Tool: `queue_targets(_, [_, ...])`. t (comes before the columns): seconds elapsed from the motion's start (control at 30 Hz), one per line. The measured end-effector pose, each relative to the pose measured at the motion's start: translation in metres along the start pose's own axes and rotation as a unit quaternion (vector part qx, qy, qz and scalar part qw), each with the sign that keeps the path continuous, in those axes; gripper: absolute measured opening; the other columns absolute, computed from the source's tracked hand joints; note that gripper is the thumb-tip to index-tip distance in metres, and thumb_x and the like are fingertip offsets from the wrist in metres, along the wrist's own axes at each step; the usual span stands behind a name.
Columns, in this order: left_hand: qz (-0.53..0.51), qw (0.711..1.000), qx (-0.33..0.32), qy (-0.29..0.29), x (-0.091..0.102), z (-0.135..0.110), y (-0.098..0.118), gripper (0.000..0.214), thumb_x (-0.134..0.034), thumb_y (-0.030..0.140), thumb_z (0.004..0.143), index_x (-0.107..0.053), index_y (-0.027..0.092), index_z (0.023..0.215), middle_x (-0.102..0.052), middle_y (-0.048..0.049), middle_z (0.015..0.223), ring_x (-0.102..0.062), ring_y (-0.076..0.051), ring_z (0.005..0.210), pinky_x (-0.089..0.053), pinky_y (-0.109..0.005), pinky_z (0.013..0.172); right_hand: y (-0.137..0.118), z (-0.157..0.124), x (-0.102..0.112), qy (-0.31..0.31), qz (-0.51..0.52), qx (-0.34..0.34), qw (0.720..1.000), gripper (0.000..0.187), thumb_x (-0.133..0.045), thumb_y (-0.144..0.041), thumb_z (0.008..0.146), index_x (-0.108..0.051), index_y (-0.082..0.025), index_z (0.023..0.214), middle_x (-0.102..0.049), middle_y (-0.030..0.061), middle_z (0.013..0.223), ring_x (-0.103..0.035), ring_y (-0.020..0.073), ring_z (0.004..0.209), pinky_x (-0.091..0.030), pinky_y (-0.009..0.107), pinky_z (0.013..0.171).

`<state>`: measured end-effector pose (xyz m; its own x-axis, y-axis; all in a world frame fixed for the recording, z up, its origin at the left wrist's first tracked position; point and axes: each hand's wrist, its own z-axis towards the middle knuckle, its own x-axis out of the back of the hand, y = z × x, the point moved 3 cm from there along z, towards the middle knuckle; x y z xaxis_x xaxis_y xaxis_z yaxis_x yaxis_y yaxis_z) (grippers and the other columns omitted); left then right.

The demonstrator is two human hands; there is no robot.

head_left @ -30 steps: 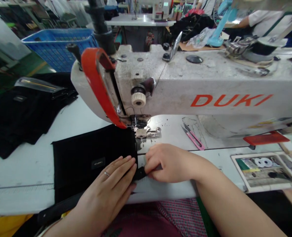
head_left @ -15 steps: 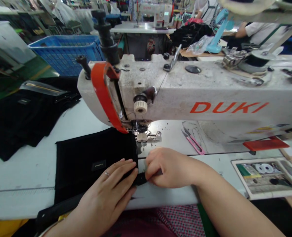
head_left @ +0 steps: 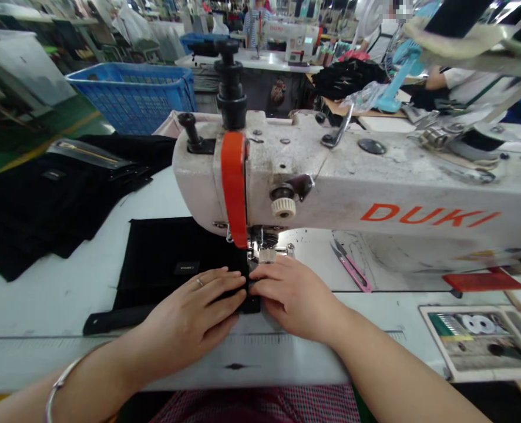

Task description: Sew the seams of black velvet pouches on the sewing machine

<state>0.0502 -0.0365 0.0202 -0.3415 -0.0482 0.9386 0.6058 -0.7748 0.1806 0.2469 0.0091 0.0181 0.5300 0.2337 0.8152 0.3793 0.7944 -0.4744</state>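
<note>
A black fabric piece (head_left: 154, 249) with a small dark label (head_left: 186, 268) lies on the sewing machine bed, its right edge under the needle area. Stretched flat across its lower right part is my left hand (head_left: 194, 305), open, pressing the fabric down. My right hand (head_left: 293, 296) rests just right of the presser foot (head_left: 266, 255), fingers extended and tips touching the fabric's right edge; its thumb is partly hidden. A black strip (head_left: 114, 318) sticks out along the near side of the fabric and runs under my left hand.
The white sewing machine (head_left: 330, 182) spans the view above my hands. Pink thread snips (head_left: 352, 269) lie right of the needle. A parts tray (head_left: 484, 341) sits at right, a black fabric pile (head_left: 66, 194) at left, a blue basket (head_left: 132, 94) behind. Another person sits at upper right.
The black fabric has moved away from me, further under the machine head, with its near strip. My right hand has gone from a closed grasp near the strip's end to extended fingers beside the presser foot.
</note>
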Motion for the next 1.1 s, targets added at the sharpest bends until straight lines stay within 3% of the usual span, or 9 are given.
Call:
queue_targets(0.2, [0.007, 0.999, -0.024, 0.021, -0.001, 0.013, -0.025, 0.029, -0.057, 0.021, 0.096, -0.067, 0.016, 0.122, -0.068, -0.0089, 0.128, -0.060, -0.024, 0.124, -0.049, -0.045, 0.112, 0.001, 0.003, -0.005, -0.001, -0.004, -0.035, 0.999, 0.023, -0.052, -0.007, 0.086, -0.070, -0.016, 0.098, -0.070, 0.0102, 0.109, -0.061, 0.0243, 0.106, -0.049, 0.042, 0.096])
queue_targets(0.47, [0.016, 0.999, -0.024, 0.023, -0.004, 0.025, -0.047, 0.027, -0.056, 0.025, 0.098, -0.067, 0.016, 0.121, -0.069, -0.0091, 0.123, -0.062, -0.023, 0.121, -0.050, -0.042, 0.109, 0.005, 0.005, -0.008, 0.031, -0.006, -0.085, 0.996, 0.028, -0.049, -0.008, 0.088, -0.066, -0.015, 0.110, -0.066, 0.0124, 0.110, -0.060, 0.0247, 0.103, -0.052, 0.040, 0.088])
queue_targets(0.67, [-0.004, 0.999, -0.041, 0.009, -0.005, 0.022, -0.067, 0.029, -0.055, 0.026, 0.100, -0.067, 0.022, 0.126, -0.071, -0.0058, 0.123, -0.062, -0.023, 0.121, -0.048, -0.043, 0.111, 0.008, 0.004, 0.005, 0.102, -0.043, -0.120, 0.987, 0.019, -0.049, -0.012, 0.092, -0.066, -0.017, 0.099, -0.065, 0.0093, 0.099, -0.055, 0.0241, 0.095, -0.048, 0.038, 0.084])
queue_targets(0.77, [-0.018, 0.999, -0.034, 0.008, -0.002, 0.017, -0.075, 0.027, -0.056, 0.029, 0.100, -0.069, 0.024, 0.124, -0.071, -0.0045, 0.122, -0.064, -0.022, 0.117, -0.050, -0.041, 0.107, 0.013, 0.006, 0.009, 0.098, -0.099, -0.153, 0.978, 0.014, -0.052, -0.016, 0.094, -0.065, -0.017, 0.090, -0.064, 0.0081, 0.092, -0.053, 0.0240, 0.090, -0.045, 0.037, 0.080])
queue_targets(0.87, [-0.045, 0.999, 0.010, 0.014, 0.000, 0.018, -0.068, 0.024, -0.054, 0.027, 0.101, -0.072, 0.021, 0.115, -0.074, -0.0042, 0.115, -0.068, -0.019, 0.107, -0.054, -0.035, 0.100, 0.018, 0.008, 0.010, 0.068, -0.151, -0.180, 0.970, 0.022, -0.055, -0.026, 0.097, -0.063, -0.018, 0.079, -0.064, 0.0071, 0.082, -0.052, 0.0235, 0.083, -0.042, 0.035, 0.074])
queue_targets(0.97, [-0.050, 0.995, 0.075, 0.041, -0.001, 0.020, -0.052, 0.021, -0.056, 0.028, 0.100, -0.074, 0.021, 0.109, -0.075, -0.0033, 0.107, -0.069, -0.019, 0.102, -0.056, -0.036, 0.096, 0.019, 0.007, 0.009, 0.056, -0.177, -0.197, 0.963, 0.034, -0.057, -0.033, 0.098, -0.059, -0.019, 0.067, -0.061, 0.0061, 0.071, -0.051, 0.0227, 0.077, -0.041, 0.035, 0.072])
queue_targets(1.1, [-0.065, 0.987, 0.121, 0.085, -0.004, 0.023, -0.036, 0.018, -0.058, 0.025, 0.097, -0.075, 0.021, 0.104, -0.077, -0.0037, 0.101, -0.070, -0.020, 0.096, -0.058, -0.038, 0.092, 0.011, 0.005, 0.003, 0.080, -0.100, -0.112, 0.985, 0.015, -0.059, -0.025, 0.097, -0.066, -0.018, 0.086, -0.067, 0.0069, 0.087, -0.056, 0.0234, 0.090, -0.046, 0.036, 0.083])
